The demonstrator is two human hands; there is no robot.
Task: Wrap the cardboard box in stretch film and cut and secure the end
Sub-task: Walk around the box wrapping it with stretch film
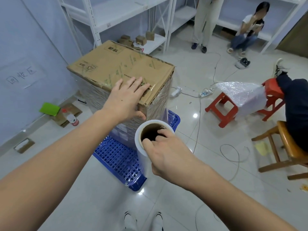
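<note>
While left hand lies flat, fingers spread, on cardboard box atop blue pallet, right-hand grip curls into stretch-film roll: wrapping underway; next, likely another pass w/ taut film.

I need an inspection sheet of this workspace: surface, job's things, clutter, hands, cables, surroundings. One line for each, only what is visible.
Surface: glossy tiled floor; blue perforated pallet under the box.
Job's things: cardboard box, sides covered in film, top bare; stretch film roll upright, film running to the box corner.
Clutter: bottle, green sheet, cardboard scraps by the wall.
Hands: left hand flat on the box top; right hand holds the roll, fingers in its core.
Cables: white cables, power strip on the floor.
Surroundings: white shelves, red stools, wooden chair, other people.
</note>
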